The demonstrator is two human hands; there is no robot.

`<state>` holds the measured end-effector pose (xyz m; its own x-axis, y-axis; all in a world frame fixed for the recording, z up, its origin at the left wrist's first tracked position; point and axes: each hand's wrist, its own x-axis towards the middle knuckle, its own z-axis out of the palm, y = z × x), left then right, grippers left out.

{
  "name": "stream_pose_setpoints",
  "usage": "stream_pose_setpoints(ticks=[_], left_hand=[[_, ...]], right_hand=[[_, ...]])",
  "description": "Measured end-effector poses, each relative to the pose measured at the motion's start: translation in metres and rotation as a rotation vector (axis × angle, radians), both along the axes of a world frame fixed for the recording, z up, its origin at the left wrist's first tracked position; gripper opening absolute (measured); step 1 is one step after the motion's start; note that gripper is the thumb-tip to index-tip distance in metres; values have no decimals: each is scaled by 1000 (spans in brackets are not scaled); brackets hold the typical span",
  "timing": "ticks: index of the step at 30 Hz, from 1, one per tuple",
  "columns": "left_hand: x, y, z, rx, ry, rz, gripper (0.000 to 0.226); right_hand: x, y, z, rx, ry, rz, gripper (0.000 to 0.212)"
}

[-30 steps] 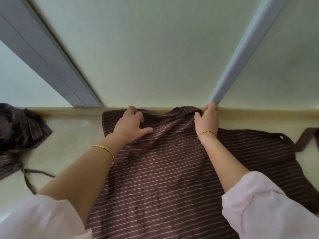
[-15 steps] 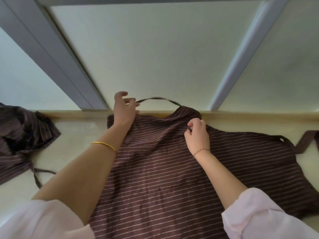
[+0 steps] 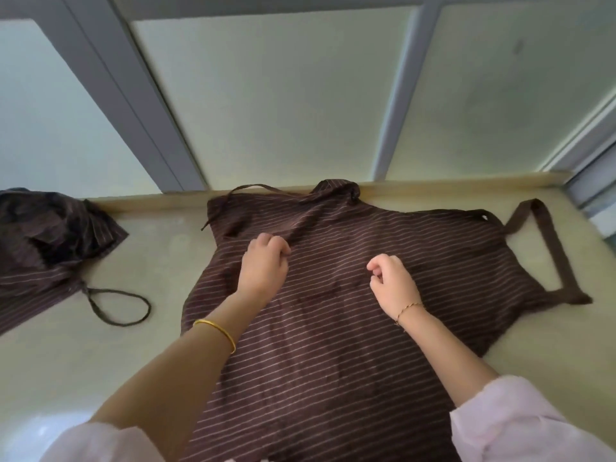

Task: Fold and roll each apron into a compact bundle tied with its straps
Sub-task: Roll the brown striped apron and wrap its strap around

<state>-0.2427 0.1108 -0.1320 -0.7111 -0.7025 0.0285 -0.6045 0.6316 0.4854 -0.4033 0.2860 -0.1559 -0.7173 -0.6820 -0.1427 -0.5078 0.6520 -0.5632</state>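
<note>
Apron: I see the apron [image 3: 333, 328], brown with thin pale stripes, spread flat in the middle of the frame. Its bib end points to the top, where it bunches against the raised back edge.
Bench: the cream bench [image 3: 83, 345] carries it, and the cloth runs off the bottom edge of the frame.
Left hand: my left hand [image 3: 265, 271] sits on the cloth just left of centre. The fingers curl down at the foot of a crease that runs up toward the bib. I cannot tell whether they pinch the cloth or only touch it.
Right hand: my right hand [image 3: 391, 281] is right of centre over the cloth, apart from the left one. The fingers are loosely curled, with nothing that I can see between them.
Neck strap: the thin neck strap [image 3: 253, 186] arches along the top left of the bib.
Wide strap: the wide strap [image 3: 553, 255] loops on the bench at the right.
Second apron: the second apron [image 3: 50, 235] is heaped at the left edge, well apart, with its cord [image 3: 148, 308] looped just beside it.
Wrists: a gold bangle [image 3: 216, 330] on the left, a thin bracelet [image 3: 408, 308] on the right.
Window: the frosted window [image 3: 283, 95] fills the top of the frame.
</note>
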Motion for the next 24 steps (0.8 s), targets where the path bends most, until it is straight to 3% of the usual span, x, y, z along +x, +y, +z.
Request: stream_pose_setpoints(ticks=[8,15,19,24], left_hand=[[21,131,-16,224,-190,-414,10],[48,248,-27,21,-276,-587,23],[61,309,-42,-187,-293,-591,35],[64,334,-54,-210,-332,-411,44]], right_hand=[[33,101,-1,-8,0,72,20],[48,186,-3,26,74,85,24],[63,231,-10,163,119,39,23],[82,256,-14,220,-23,12,34]])
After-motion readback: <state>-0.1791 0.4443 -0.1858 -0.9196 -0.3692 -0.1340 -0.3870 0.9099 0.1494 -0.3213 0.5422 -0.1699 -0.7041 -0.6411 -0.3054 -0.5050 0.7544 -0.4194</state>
